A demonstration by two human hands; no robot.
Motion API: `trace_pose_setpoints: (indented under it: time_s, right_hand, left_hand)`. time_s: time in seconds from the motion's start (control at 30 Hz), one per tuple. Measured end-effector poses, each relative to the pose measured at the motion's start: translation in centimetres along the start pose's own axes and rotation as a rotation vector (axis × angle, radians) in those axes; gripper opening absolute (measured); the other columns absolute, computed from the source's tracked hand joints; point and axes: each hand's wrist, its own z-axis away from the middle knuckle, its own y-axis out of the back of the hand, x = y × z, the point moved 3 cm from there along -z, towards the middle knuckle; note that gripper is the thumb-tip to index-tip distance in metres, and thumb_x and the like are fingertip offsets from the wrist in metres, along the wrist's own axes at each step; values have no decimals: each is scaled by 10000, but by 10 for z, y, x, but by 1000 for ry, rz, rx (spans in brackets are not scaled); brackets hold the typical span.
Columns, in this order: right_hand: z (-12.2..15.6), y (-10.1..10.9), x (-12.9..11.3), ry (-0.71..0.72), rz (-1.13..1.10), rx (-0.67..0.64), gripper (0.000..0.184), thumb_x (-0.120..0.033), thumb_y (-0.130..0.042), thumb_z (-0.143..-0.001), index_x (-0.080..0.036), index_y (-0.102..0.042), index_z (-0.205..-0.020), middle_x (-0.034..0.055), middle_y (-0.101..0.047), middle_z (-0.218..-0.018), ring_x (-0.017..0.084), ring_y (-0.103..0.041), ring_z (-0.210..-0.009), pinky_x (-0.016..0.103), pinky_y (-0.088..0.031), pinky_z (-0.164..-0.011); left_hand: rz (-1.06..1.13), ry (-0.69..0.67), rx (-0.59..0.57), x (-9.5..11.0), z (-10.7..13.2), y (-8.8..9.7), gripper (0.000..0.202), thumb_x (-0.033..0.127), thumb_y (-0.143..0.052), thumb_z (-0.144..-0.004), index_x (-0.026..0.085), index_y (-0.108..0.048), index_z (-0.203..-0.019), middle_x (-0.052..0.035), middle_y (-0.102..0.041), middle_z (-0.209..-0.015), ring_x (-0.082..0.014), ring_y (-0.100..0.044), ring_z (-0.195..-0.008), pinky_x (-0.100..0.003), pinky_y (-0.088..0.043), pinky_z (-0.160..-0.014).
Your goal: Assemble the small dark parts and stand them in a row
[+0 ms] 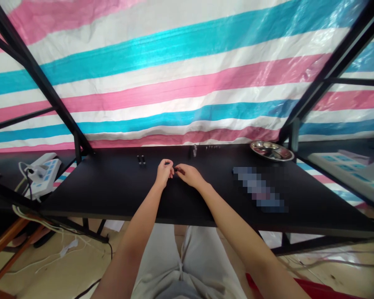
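Observation:
Over the middle of the black table [112,195], my left hand [165,171] and my right hand [189,174] are close together, fingertips almost meeting. A small dark piece [175,169] shows between them, pinched in the right fingers; its kind is too small to make out. The left fingers are curled together, and what they hold, if anything, is hidden. To the left of my hands lie two short black pieces with pale ends [141,160]. Behind my right hand are a small clear item [195,150] and a row of tiny bits [212,147].
A round divided metal tray [271,150] stands at the back right. Nearer me is a blurred-out oblong [258,189]. Power strips [46,176] with cables lie on the left, another power strip [345,170] on the right. Black frame posts [77,145] and a striped sheet [180,91] bound the table.

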Motion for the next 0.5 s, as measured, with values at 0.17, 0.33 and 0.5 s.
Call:
trace_pose_setpoints:
  time_s: [0.17, 0.33, 0.5]
  right_hand:
    - [-4, 4, -3, 50, 33, 15, 316, -143, -449, -784, -188, -589, -1063, 65, -648, -967, 145, -593, -780, 260, -443, -710]
    - [-8, 6, -5, 105, 56, -19, 301, -143, -453, -788, -188, -602, -1046, 66, -653, -947, 143, -594, -773, 251, -435, -702]
    - [-4, 5, 0, 53, -66, -32, 210, -223, -500, -780, -168, -625, -939, 19, -627, -708, 108, -537, -585, 226, -413, -601]
  left_hand:
    - [20, 7, 4, 0, -1, 1, 119, 276, -488, -746, 192, -414, -786, 85, -467, -394, -60, -380, -276, -158, -213, -323]
    - [34, -2, 23, 0, -2, 3, 125, 278, -488, -747, 196, -397, -777, 91, -458, -390, -57, -365, -273, -156, -202, -326]
    - [40, 1, 7, 1, 0, 0, 165, 302, -505, -743, 198, -381, -774, 94, -467, -401, -49, -358, -270, -155, -179, -329]
